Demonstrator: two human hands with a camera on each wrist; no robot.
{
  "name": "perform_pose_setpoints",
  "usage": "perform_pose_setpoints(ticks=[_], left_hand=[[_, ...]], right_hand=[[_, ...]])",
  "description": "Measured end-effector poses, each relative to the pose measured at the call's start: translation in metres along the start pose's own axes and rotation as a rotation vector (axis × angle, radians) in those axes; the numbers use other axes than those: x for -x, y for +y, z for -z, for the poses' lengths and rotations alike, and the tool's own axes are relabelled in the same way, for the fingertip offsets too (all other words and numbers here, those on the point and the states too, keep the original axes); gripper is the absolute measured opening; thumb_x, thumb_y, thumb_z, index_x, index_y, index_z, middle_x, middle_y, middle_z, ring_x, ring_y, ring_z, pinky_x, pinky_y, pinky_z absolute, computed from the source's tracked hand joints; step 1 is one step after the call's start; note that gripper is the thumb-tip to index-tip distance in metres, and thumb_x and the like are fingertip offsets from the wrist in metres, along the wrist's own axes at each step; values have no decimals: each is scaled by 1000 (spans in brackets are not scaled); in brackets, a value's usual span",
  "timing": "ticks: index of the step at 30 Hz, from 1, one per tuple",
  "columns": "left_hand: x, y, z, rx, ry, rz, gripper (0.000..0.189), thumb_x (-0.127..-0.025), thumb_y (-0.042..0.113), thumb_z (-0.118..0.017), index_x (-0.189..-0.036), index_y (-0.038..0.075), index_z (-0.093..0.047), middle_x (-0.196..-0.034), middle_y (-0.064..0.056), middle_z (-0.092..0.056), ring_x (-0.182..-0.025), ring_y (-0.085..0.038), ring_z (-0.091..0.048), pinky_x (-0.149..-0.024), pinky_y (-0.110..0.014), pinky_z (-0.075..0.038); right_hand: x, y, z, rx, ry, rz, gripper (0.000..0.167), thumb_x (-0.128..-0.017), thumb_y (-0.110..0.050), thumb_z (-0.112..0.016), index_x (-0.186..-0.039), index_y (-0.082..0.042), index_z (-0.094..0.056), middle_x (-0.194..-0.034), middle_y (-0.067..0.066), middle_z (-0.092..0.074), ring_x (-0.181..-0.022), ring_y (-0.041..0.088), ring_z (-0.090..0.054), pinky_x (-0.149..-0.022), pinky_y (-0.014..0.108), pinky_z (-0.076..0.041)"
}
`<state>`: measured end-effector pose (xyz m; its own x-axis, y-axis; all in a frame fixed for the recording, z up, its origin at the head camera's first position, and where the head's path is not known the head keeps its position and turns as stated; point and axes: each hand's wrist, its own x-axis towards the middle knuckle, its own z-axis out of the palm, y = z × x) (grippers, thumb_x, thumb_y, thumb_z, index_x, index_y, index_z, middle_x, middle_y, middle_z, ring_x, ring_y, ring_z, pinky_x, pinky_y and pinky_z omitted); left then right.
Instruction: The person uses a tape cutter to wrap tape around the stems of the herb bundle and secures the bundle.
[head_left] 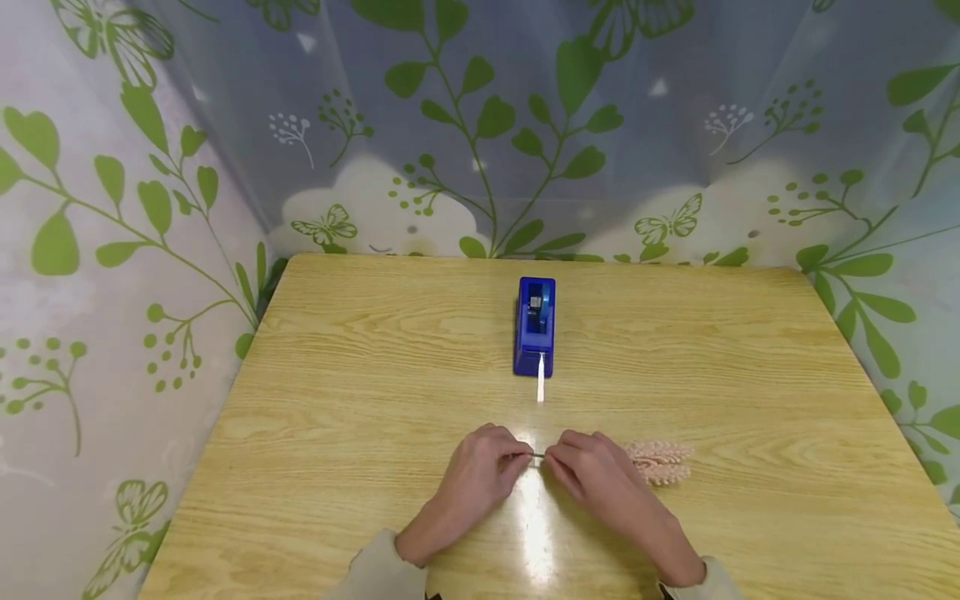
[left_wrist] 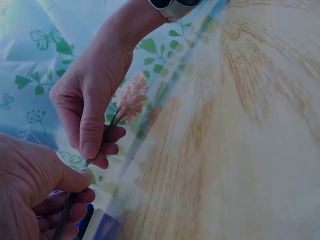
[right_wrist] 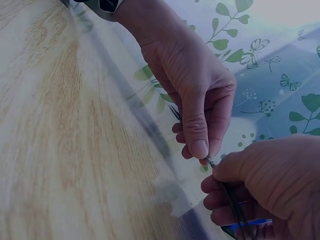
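My left hand (head_left: pixel 480 467) and right hand (head_left: pixel 596 475) face each other above the table, both pinching dark thin stems (head_left: pixel 537 456) between thumb and fingers. Only a short piece of stem shows between the fingertips, with a small shiny patch on it in the left wrist view. Pale pink, fluffy flower heads (head_left: pixel 660 462) stick out past my right hand; one bunch (left_wrist: pixel 131 97) shows behind that hand in the left wrist view. Stem ends (right_wrist: pixel 175 112) poke out behind my left hand in the right wrist view.
A blue tape dispenser (head_left: pixel 534 342) stands beyond the hands on the wood-grain table (head_left: pixel 360 375). A bright whitish strip (head_left: pixel 541 387) runs from its front toward me; tape or glare, I cannot tell. Leaf-patterned curtains (head_left: pixel 487 125) hang behind and at the sides.
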<state>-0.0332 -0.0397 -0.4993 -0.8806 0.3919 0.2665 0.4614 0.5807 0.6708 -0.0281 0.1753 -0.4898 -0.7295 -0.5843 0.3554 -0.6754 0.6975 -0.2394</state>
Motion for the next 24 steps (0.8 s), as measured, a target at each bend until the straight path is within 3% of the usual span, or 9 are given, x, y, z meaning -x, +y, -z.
perform_pose_setpoints(ticks=[11, 16, 24], left_hand=[[-1, 5, -1, -78, -11, -5, 11, -97, 18, -75, -96, 10, -82, -86, 2, -74, -79, -14, -62, -68, -19, -50], [-1, 4, -3, -120, -25, -19, 12, -98, 14, -72, -92, 9, -81, -82, 2, -71, -77, -11, -59, -68, -21, -49], [-3, 1, -3, -100, 4, -29, 7, -94, 7, -76, -89, 9, -80, -80, 1, -71, -74, -11, -57, -68, -20, -47]], right_hand=[[-1, 3, -2, -5, 90, 33, 6, -83, -8, -84, -86, -12, -81, -77, -8, -68, -64, 4, -57, -61, 24, -43], [-2, 4, -3, -3, 115, 58, 7, -81, -7, -85, -85, -12, -81, -78, -7, -69, -64, 5, -59, -62, 26, -45], [0, -2, -2, -66, 19, -21, 8, -91, -5, -78, -99, -7, -78, -88, -3, -68, -71, 7, -62, -63, 21, -54]])
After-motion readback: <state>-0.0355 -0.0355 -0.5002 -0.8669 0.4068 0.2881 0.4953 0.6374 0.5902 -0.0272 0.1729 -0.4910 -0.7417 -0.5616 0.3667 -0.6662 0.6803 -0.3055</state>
